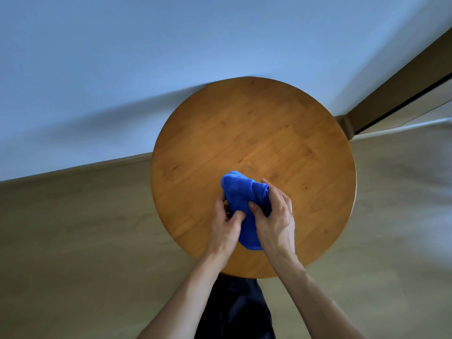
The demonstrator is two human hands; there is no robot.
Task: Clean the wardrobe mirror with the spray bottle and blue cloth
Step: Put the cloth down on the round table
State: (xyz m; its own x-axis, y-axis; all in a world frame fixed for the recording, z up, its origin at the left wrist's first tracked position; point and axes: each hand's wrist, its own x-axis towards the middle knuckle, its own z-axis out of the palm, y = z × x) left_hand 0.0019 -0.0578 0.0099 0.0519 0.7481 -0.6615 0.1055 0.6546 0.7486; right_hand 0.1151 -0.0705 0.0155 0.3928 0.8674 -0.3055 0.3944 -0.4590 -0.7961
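Both hands, left point(223, 225) and right point(274, 216), were closed on the bunched cloth point(241, 192) over the bench point(281, 133), its long axis running away between them; no spray bottle showed.

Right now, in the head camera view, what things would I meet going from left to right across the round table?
left hand → blue cloth → right hand → bare wood of the round table
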